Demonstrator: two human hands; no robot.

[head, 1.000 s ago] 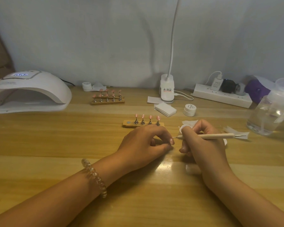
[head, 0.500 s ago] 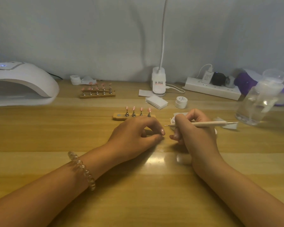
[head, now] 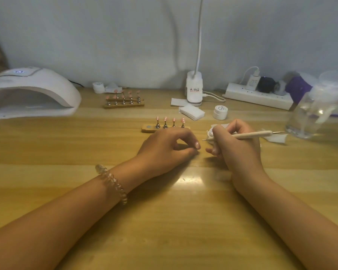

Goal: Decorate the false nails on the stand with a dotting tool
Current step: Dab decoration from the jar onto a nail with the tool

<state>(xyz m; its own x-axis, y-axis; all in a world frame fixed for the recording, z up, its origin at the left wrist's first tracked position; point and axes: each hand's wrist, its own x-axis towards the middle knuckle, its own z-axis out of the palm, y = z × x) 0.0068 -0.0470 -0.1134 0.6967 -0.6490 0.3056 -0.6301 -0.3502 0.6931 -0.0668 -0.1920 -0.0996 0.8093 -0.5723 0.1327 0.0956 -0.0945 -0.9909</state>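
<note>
A small wooden stand (head: 147, 128) on the table carries several pink false nails (head: 165, 119) on metal pegs, with its leftmost spot bare. My left hand (head: 164, 149) rests just in front of it. Its curled index finger and thumb pinch a small pale pink false nail (head: 197, 145). My right hand (head: 236, 151) grips a wooden dotting tool (head: 250, 135) like a pen. The tool's metal tip points left, close to my left fingertips. A small white pot (head: 210, 132) is partly hidden behind my right hand.
A white nail lamp (head: 33, 90) stands at the back left, with a second nail stand (head: 123, 104) to its right. Cotton pads (head: 191, 112), a white jar (head: 220, 112), a desk lamp base (head: 194, 90), a power strip (head: 258, 96) and a clear bottle (head: 312, 115) line the back right.
Only the view has shifted slightly. Both hands keep the same pose, and the tool tip stays close to my left fingertips.
</note>
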